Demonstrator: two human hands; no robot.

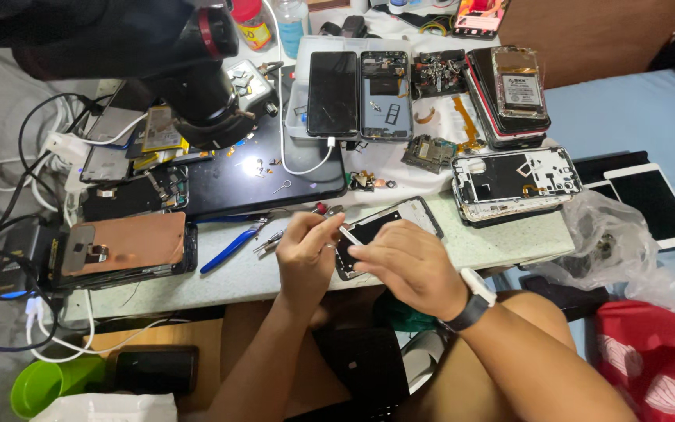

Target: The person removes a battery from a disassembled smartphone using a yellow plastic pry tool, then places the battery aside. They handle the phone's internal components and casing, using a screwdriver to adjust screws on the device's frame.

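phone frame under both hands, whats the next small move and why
Probably ease the small white strip down onto the phone frame: the right hand pinches it at the frame's edge while the left hand steadies that side.

Landmark: opened black phone frame with white edge, lying flat on the speckled pale worktop
Left hand: gripping its left end
Right hand: covering its near edge
Blue-handled tweezers: left of it

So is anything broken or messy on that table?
Yes. Several phones lie opened up, like the one with its insides showing. Loose screws and small parts are scattered about. Both hands, left and right, hold another stripped phone frame.
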